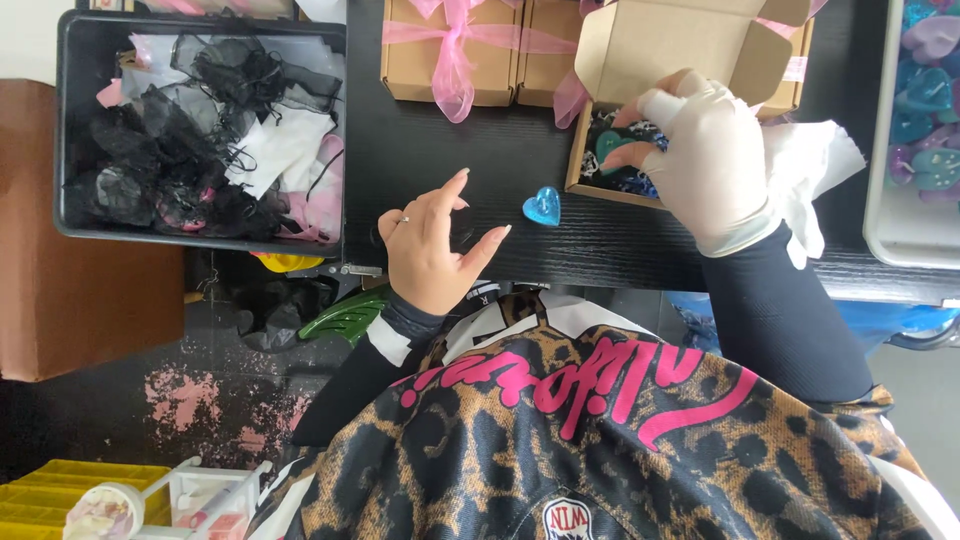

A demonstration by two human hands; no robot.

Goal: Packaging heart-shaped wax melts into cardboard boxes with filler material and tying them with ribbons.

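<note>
My right hand [705, 165], in a white glove, reaches into a small open cardboard box [680, 45] on the black table [520, 150]. Its fingertips pinch a teal heart-shaped piece [612, 145] over dark shredded filling. My bare left hand [430, 245], with a ring on one finger, hovers above the table's near edge with fingers spread, over something small and black that I cannot make out. A glossy blue heart [542, 206] lies on the table between my hands, closer to the left one's fingertips.
A black bin [70, 120] at left holds black, white and pink mesh pouches. Closed cardboard boxes with pink ribbons [450, 50] line the far edge. A white tray [885, 200] of purple and teal hearts stands at right. White tissue [815, 165] lies under my right wrist.
</note>
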